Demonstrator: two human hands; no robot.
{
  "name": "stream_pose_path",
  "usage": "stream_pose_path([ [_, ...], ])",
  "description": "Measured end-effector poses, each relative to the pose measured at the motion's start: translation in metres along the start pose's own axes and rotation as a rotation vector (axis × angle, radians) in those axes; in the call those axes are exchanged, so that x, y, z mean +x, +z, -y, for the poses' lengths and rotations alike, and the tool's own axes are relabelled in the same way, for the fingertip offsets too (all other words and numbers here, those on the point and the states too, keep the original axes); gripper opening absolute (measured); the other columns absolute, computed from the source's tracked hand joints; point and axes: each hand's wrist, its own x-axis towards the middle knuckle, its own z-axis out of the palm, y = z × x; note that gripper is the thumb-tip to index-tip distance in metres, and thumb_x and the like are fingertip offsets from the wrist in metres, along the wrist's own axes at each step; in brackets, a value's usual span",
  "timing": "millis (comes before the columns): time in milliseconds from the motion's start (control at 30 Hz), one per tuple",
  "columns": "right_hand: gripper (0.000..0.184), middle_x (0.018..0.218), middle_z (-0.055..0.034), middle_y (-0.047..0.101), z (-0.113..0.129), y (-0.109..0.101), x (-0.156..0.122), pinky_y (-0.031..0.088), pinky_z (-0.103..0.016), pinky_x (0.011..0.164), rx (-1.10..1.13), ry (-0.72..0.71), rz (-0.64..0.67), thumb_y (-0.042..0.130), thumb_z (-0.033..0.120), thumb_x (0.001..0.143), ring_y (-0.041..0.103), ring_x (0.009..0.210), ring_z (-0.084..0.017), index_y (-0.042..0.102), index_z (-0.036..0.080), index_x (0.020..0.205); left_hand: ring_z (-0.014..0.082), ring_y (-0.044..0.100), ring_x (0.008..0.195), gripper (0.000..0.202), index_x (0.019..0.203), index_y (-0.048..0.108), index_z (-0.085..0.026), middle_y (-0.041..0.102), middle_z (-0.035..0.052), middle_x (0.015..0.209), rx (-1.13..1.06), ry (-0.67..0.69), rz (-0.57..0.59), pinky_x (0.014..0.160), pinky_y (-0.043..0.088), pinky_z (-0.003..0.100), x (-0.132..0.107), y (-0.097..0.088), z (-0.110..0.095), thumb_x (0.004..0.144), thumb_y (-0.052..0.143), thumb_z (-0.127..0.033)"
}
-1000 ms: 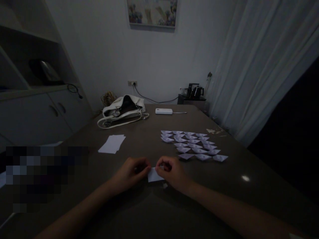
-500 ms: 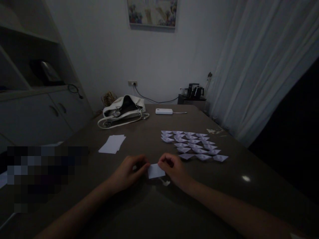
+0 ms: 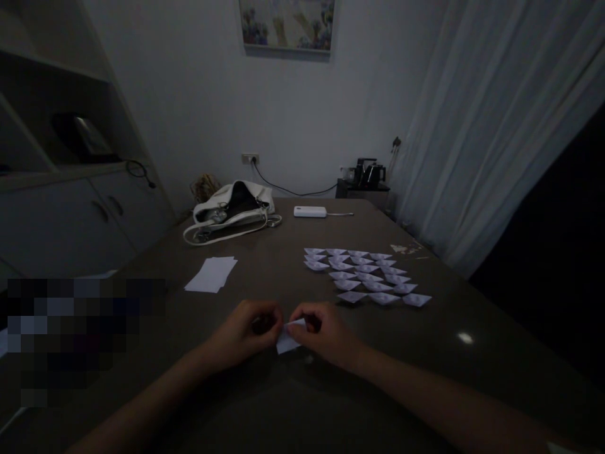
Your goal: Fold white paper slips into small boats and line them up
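A small folded piece of white paper (image 3: pixel 286 341) is held between my two hands, above the near part of the table. My left hand (image 3: pixel 253 325) pinches its left side between thumb and fingers. My right hand (image 3: pixel 326 331) grips the right side, thumb pressed on top and fingers curled behind. The paper is tilted, and part of it is hidden by my fingers. Beyond my right hand stand several folded paper boats (image 3: pixel 368 277) in uneven rows. A stack of blank white paper sheets (image 3: pixel 211 275) lies beyond my left hand.
A white handbag (image 3: pixel 231 211) rests at the far left of the dark table (image 3: pixel 265 258). A white power bank (image 3: pixel 310 212) with a short cable lies at the far end. Paper-like scraps (image 3: pixel 401 248) are near the right edge. The area at left is pixelated.
The paper has turned from lying nearly flat to a tilted position, lower and slightly left. My right hand has moved left, closer to my left hand, with its thumb across the paper.
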Motion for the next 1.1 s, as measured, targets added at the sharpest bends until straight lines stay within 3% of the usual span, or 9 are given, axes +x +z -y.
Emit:
stream_pose_path([
  [200, 0.007, 0.054, 0.0066, 0.036, -0.0038, -0.0024, 0.0022, 0.023, -0.020, 0.046, -0.010, -0.037, -0.088, 0.061, 0.019, 0.074, 0.032, 0.050, -0.008, 0.059, 0.016, 0.068, 0.0125, 0.051, 0.062, 0.023, 0.079, 0.060, -0.013, 0.058, 0.0000, 0.068, 0.019, -0.012, -0.004, 0.056, 0.038, 0.021, 0.0018, 0.0011, 0.0012, 0.087, 0.049, -0.031],
  [533, 0.019, 0.057, 0.0037, 0.043, -0.0066, -0.0032, 0.0057, 0.029, -0.022, 0.050, 0.172, 0.003, -0.190, 0.055, 0.027, 0.079, 0.040, 0.055, -0.010, 0.054, 0.016, 0.063, 0.0139, 0.052, 0.065, 0.023, 0.076, 0.059, -0.014, 0.057, -0.0002, 0.068, -0.044, -0.032, -0.056, 0.061, 0.040, 0.023, 0.0010, -0.0050, -0.0017, 0.087, 0.049, -0.032],
  [833, 0.020, 0.054, 0.0038, 0.043, -0.0003, -0.0041, 0.0030, 0.028, -0.022, 0.049, 0.138, -0.031, -0.121, 0.056, 0.023, 0.076, 0.039, 0.052, -0.010, 0.053, 0.016, 0.058, 0.0128, 0.050, 0.066, 0.024, 0.079, 0.056, -0.013, 0.054, -0.0011, 0.069, -0.138, -0.041, 0.033, 0.059, 0.039, 0.021, -0.0007, 0.0049, 0.0026, 0.089, 0.048, -0.034],
  [1100, 0.018, 0.058, 0.0030, 0.047, -0.0010, -0.0035, 0.0053, 0.032, -0.022, 0.052, 0.203, -0.012, -0.138, 0.056, 0.028, 0.077, 0.043, 0.057, -0.010, 0.057, 0.016, 0.064, 0.0139, 0.053, 0.068, 0.029, 0.078, 0.059, -0.013, 0.058, 0.0005, 0.071, -0.056, -0.021, -0.012, 0.063, 0.040, 0.023, 0.0013, -0.0017, -0.0016, 0.090, 0.046, -0.035],
])
